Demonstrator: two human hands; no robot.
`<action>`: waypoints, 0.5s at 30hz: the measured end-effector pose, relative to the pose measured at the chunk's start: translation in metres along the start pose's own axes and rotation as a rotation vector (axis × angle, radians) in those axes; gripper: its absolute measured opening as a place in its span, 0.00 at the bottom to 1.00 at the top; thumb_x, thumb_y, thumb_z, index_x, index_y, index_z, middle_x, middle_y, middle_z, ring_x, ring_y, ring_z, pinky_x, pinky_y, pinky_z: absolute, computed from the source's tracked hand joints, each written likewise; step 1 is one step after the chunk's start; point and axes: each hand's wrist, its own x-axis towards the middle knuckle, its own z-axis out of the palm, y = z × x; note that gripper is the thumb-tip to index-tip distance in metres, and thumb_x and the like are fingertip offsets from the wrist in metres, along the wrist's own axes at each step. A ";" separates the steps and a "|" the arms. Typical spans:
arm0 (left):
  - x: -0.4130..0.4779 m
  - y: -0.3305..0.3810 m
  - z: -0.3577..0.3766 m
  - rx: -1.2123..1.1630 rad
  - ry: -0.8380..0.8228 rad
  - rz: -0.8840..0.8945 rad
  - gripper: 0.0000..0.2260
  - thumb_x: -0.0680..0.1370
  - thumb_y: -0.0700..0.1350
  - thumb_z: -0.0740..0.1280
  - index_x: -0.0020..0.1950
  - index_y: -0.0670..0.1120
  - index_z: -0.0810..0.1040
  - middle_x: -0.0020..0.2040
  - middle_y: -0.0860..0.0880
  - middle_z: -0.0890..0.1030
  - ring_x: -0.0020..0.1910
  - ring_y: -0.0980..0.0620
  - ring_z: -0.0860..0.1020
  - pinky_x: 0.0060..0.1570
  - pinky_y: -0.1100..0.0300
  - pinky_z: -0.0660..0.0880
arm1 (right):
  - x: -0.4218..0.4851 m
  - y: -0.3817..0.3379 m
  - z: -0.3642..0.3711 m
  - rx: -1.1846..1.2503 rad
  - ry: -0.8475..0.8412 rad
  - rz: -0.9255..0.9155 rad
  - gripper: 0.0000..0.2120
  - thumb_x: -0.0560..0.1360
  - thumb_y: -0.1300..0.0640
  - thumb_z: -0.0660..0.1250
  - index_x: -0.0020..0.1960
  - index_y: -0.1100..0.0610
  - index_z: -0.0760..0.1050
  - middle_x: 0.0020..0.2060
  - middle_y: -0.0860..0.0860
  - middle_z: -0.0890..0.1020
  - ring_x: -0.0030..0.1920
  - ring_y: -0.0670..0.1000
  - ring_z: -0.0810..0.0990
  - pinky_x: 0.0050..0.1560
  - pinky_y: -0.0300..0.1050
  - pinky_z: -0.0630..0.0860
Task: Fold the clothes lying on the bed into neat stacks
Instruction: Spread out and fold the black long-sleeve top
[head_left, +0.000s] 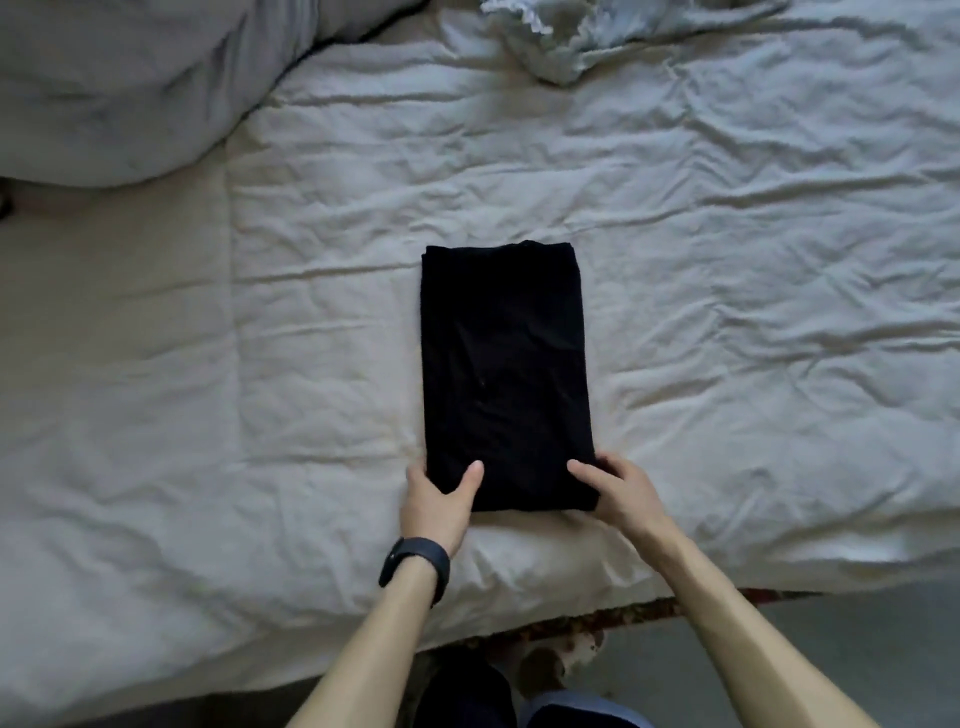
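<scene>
On the wrinkled white bed (727, 260) our black folded garment (504, 374) lies mid-sheet with its long axis running straight away from us, and our left hand (439, 501) and right hand (621, 491) each pinch a near corner, equally close.

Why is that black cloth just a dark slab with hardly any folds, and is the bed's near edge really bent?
Head view: the light is dim, without glare, so the black cloth shows only faint creases. Head view: the wide lens likely bows the near edge of the bed. The left hand and right hand, gripping the cloth's near corners, look sharp.
</scene>
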 end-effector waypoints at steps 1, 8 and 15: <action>0.001 -0.006 0.002 -0.064 -0.039 -0.039 0.41 0.70 0.71 0.69 0.73 0.47 0.68 0.67 0.51 0.76 0.61 0.49 0.76 0.61 0.53 0.74 | -0.001 -0.004 -0.004 0.023 -0.070 0.036 0.12 0.77 0.50 0.73 0.55 0.56 0.82 0.50 0.53 0.86 0.47 0.48 0.86 0.43 0.44 0.80; -0.006 -0.027 -0.005 -0.179 -0.015 0.078 0.13 0.79 0.56 0.67 0.56 0.48 0.79 0.48 0.55 0.81 0.49 0.54 0.80 0.42 0.63 0.74 | -0.008 -0.001 -0.008 -0.153 -0.056 -0.059 0.11 0.80 0.50 0.68 0.56 0.58 0.79 0.52 0.55 0.85 0.50 0.53 0.85 0.52 0.52 0.82; -0.067 -0.078 0.011 -0.177 0.002 0.100 0.10 0.82 0.51 0.66 0.58 0.47 0.79 0.49 0.53 0.82 0.47 0.54 0.80 0.39 0.62 0.76 | -0.072 0.062 -0.014 0.000 -0.052 -0.044 0.10 0.82 0.51 0.65 0.55 0.58 0.78 0.52 0.53 0.83 0.52 0.51 0.83 0.46 0.46 0.83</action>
